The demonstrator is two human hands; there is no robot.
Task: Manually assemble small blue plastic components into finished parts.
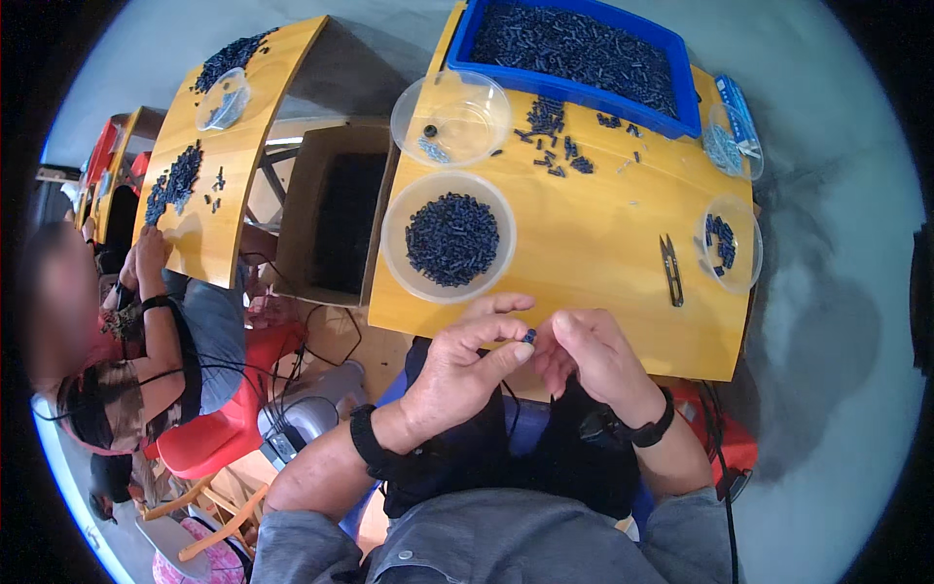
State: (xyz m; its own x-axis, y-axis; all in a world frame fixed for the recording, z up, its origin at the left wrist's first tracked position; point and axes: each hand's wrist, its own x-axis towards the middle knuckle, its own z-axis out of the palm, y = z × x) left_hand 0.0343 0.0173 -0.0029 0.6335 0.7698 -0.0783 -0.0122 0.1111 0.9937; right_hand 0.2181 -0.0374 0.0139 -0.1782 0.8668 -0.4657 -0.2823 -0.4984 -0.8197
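Between the thumb and forefinger of my left hand (477, 352) is a small dark blue plastic piece (529, 337). My right hand (595, 355) is close beside it, thumb and fingers bent together; whatever they hold, if anything, is hidden. Both hands are over the table's near edge. Just beyond my left hand stands a clear round tub (391, 238) full of similar dark pieces (452, 238). A pair of thread snips (671, 271) lies on the yellow table (574, 263), to the right of my hands.
A blue bin (584, 90) of dark pieces stands at the back, with loose pieces (547, 117) before it. Another clear tub (450, 112) holds small silvery parts. Two small bowls (722, 146) (744, 255) sit along the right edge. At left, a person (146, 321) works at another table.
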